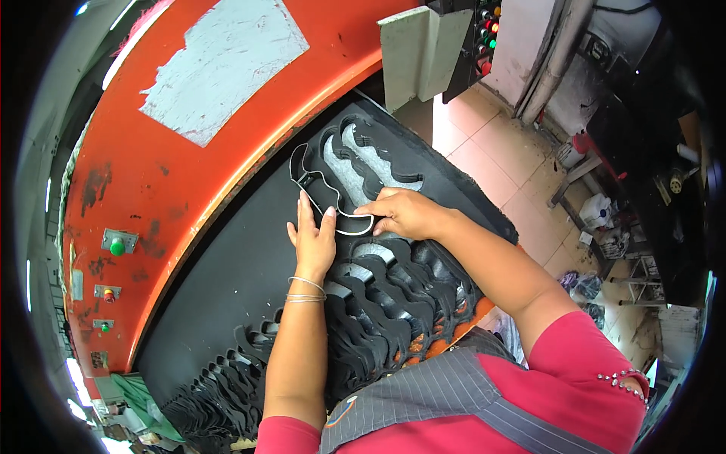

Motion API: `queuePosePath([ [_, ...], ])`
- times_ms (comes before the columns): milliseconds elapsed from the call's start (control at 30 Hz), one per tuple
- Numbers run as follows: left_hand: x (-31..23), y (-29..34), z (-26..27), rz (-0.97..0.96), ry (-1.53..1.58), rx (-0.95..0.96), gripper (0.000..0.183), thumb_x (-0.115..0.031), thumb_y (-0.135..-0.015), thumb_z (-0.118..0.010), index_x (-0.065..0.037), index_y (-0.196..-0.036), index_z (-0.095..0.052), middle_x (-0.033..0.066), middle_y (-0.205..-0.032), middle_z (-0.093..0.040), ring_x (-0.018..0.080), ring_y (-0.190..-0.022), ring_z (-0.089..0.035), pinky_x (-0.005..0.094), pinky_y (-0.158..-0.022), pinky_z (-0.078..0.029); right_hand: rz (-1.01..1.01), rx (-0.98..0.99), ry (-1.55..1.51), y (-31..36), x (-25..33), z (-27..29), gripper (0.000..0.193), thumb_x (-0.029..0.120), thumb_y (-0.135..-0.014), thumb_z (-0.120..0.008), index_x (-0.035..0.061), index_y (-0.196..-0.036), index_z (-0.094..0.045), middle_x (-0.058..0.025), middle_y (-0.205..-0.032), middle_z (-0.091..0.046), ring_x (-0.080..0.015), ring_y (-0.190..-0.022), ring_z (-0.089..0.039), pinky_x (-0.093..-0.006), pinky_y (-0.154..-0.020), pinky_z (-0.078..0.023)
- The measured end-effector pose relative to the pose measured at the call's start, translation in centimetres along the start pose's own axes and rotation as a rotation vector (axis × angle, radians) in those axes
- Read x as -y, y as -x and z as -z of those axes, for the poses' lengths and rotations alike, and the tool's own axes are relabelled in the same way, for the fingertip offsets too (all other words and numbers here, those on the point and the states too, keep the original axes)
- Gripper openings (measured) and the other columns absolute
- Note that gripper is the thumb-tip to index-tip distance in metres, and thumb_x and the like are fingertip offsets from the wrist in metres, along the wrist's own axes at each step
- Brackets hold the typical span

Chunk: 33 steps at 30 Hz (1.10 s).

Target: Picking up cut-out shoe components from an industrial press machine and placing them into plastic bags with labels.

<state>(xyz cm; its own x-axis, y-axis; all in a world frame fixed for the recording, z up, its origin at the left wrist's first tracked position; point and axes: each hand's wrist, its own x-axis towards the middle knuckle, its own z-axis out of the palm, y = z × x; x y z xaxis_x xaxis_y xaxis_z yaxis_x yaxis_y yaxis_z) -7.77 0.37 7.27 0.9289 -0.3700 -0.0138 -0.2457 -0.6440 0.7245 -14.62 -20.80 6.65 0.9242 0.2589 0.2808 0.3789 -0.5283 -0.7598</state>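
A thin metal cutting die point(354, 234), a wavy closed outline with a crossbar, lies on black foam sheet point(227, 280). My left hand point(312, 240) is at its left side, fingers stretched and apart, fingertips touching or very near the rim. At the die's lower right end, my right hand point(404, 212) pinches the rim between thumb and curled fingers. Just beyond the hands are wavy cut-outs point(345, 170) in the foam, with grey showing through. Several cut wavy foam strips point(386, 291) are spread in rows nearer my body.
A large orange press point(189, 174) with green and red buttons arches over the foam on the left. A bent pale metal plate point(423, 57) and a control panel point(484, 38) stand at the far end. To the right are a tiled floor point(499, 166) and a cluttered bench point(605, 174).
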Motion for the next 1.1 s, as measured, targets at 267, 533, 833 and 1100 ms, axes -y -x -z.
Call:
queuePosePath([
  [267, -0.8, 0.0, 0.4, 0.032, -0.049, 0.072, 0.071, -0.037, -0.095, -0.045, -0.003, -0.149, -0.012, 0.0177, -0.153, -0.023, 0.0258, -0.144, -0.014, 0.0523, -0.111, 0.004, 0.032, -0.038, 0.068, -0.1, 0.0, -0.2, 0.038, 0.015, -0.074, -0.073, 0.0130, -0.112, -0.067, -0.0136, -0.079, -0.058, -0.0300, -0.078, -0.058, -0.0372, -0.072, -0.048],
  [533, -2.1, -1.7, 0.4, 0.031, -0.118, 0.043, 0.072, -0.039, -0.095, -0.042, -0.002, -0.149, -0.010, 0.0173, -0.152, -0.024, 0.0259, -0.144, -0.014, 0.0546, -0.110, 0.002, -0.048, 0.009, 0.095, -1.2, 0.0, 1.3, 0.046, 0.012, -0.073, -0.075, 0.0133, -0.117, -0.064, -0.0116, -0.084, -0.061, -0.0273, -0.082, -0.058, -0.0356, -0.075, -0.048],
  [833, -0.7, 4.3, 15.9, -0.059, 0.663, -0.249, 0.038, -0.022, -0.094, -0.056, 0.003, -0.123, -0.056, 0.0126, -0.119, -0.061, 0.0191, -0.111, -0.057, 0.0305, -0.099, -0.040, -0.076, -0.433, -0.164, -1.4, 9.6, 6.8, 0.044, 0.013, -0.078, -0.073, 0.0048, -0.120, -0.060, -0.0105, -0.105, -0.067, -0.0190, -0.098, -0.061, -0.0324, -0.087, -0.048],
  [1100, 20.0, 17.2, 39.2, 0.093, 0.428, -1.431, 0.043, -0.009, -0.092, -0.053, 0.003, -0.133, -0.044, 0.0165, -0.135, -0.047, 0.0225, -0.124, -0.047, 0.0330, -0.102, -0.037, 0.109, -0.110, -0.201, -8.3, 20.1, -5.0, 0.025, 0.021, -0.083, -0.071, 0.0048, -0.102, -0.066, -0.0092, -0.083, -0.068, -0.0164, -0.074, -0.065, -0.0294, -0.068, -0.052],
])
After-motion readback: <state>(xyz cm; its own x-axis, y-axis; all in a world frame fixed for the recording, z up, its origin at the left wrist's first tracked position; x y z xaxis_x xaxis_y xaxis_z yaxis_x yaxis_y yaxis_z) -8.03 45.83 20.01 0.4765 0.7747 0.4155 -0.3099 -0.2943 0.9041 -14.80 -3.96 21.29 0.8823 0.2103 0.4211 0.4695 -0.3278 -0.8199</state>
